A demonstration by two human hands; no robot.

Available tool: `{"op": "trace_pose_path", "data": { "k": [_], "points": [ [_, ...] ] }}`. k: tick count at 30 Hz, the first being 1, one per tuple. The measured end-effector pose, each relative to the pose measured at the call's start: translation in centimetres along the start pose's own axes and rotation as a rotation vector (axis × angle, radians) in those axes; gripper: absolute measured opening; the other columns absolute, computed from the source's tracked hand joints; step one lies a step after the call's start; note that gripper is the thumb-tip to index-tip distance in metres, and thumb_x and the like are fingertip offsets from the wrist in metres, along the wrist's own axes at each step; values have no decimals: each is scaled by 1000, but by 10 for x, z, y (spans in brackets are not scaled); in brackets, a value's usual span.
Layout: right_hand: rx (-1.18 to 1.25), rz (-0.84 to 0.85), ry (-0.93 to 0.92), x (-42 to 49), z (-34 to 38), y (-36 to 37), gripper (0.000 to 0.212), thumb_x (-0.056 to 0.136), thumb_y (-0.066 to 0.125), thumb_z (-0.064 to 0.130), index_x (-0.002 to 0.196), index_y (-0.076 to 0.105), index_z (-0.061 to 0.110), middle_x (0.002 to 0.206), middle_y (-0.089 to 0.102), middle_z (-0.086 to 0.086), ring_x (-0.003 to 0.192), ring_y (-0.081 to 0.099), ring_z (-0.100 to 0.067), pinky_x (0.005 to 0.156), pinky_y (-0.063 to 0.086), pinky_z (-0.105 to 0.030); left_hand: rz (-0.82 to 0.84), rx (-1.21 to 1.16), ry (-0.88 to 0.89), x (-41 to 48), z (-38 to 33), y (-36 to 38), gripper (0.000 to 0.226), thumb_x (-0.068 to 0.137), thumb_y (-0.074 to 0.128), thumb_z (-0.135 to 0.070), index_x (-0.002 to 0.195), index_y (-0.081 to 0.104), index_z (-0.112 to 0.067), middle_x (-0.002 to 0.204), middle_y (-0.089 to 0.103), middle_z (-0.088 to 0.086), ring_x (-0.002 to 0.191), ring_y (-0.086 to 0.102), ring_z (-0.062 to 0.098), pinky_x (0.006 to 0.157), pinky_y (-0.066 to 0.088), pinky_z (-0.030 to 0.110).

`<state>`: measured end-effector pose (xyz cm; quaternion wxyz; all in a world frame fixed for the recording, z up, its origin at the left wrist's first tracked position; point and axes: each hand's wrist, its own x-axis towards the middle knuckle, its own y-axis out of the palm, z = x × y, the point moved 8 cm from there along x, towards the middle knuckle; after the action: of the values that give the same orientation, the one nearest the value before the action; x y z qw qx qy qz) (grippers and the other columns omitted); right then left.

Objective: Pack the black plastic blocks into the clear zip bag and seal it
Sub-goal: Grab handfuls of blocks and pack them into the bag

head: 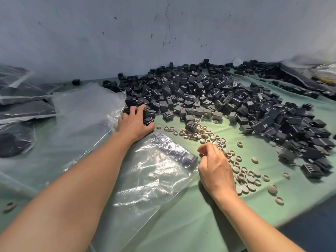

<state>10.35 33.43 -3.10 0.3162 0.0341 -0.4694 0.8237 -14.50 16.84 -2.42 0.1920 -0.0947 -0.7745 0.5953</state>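
A big heap of black plastic blocks [209,95] covers the green table [209,215] from the middle to the far right. My left hand [134,122] reaches into the heap's near left edge, fingers curled around a few blocks. A clear zip bag [154,180] lies flat in front of me with a few blocks [185,157] inside near its right edge. My right hand [216,166] sits at that edge, pinching the bag's rim between thumb and fingers.
Small beige rings and caps [243,171] are scattered right of the bag. A pile of empty clear bags [85,106] lies to the left, with filled bags [20,99] stacked beyond. A grey wall [163,33] closes the back.
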Motion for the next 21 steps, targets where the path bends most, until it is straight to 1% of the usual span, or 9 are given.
{"op": "trace_pose_path", "data": {
  "k": [2, 4, 6, 8, 11, 14, 17, 19, 21],
  "points": [
    [1, 3, 1, 0, 0, 1, 26, 93, 40, 2, 105, 55, 18, 97, 57, 6, 86, 55, -13, 80, 44, -29, 7, 33, 10, -1, -1, 1, 76, 86, 48, -63, 151, 20, -33, 148, 30, 8, 121, 45, 40, 102, 38, 50],
    [-2, 10, 6, -1, 0, 1, 26, 93, 40, 2, 106, 55, 18, 98, 58, 6, 87, 55, -13, 80, 42, -28, 18, 26, 17, -1, -1, 2, 70, 86, 49, -62, 147, 27, -33, 147, 32, 6, 119, 47, 39, 102, 38, 50],
    [-6, 15, 12, -1, 0, 2, 27, 92, 40, 2, 106, 55, 19, 99, 59, 5, 89, 56, -13, 82, 47, -31, 19, -7, 44, -2, -2, 2, 60, 86, 50, -59, 138, 34, -33, 145, 39, 4, 116, 49, 37, 101, 37, 50],
    [-5, 17, 12, -1, 0, 2, 28, 92, 39, 2, 107, 55, 19, 100, 60, 5, 91, 57, -14, 85, 49, -34, 4, -19, 72, -4, -3, 3, 56, 87, 48, -59, 135, 34, -32, 140, 48, 3, 114, 50, 35, 99, 38, 50],
    [-6, 8, 10, 0, 0, 1, 28, 92, 39, 2, 107, 55, 19, 100, 60, 6, 89, 57, -13, 85, 49, -34, -14, 40, 113, -5, -4, 3, 61, 92, 40, -61, 146, 26, -38, 142, 48, 4, 116, 50, 36, 99, 40, 51],
    [-6, 3, 8, 0, 0, 2, 28, 93, 39, 3, 107, 56, 19, 100, 59, 7, 90, 57, -13, 85, 49, -34, -26, 164, 174, -7, -11, 4, 57, 97, 30, -61, 150, 22, -41, 141, 45, 12, 114, 52, 38, 94, 44, 49],
    [-9, 3, 9, 0, -1, 2, 28, 93, 39, 3, 109, 56, 19, 100, 59, 7, 90, 57, -13, 85, 49, -32, -45, 246, 192, -12, -16, 2, 53, 99, 26, -59, 147, 31, -36, 135, 44, 16, 108, 54, 39, 86, 46, 45],
    [-13, -4, 8, 0, -1, 2, 28, 93, 39, 3, 109, 57, 18, 100, 59, 7, 89, 57, -12, 84, 48, -31, -64, 252, 167, -15, -16, -1, 51, 100, 27, -56, 143, 35, -31, 130, 44, 18, 104, 54, 40, 81, 47, 44],
    [-9, -1, 8, 0, -1, 3, 28, 93, 39, 3, 109, 57, 18, 101, 60, 7, 90, 57, -12, 85, 48, -31, -85, 250, 136, -18, -16, -5, 49, 100, 28, -54, 139, 36, -26, 125, 44, 19, 101, 54, 41, 79, 46, 44]
  ]
}}
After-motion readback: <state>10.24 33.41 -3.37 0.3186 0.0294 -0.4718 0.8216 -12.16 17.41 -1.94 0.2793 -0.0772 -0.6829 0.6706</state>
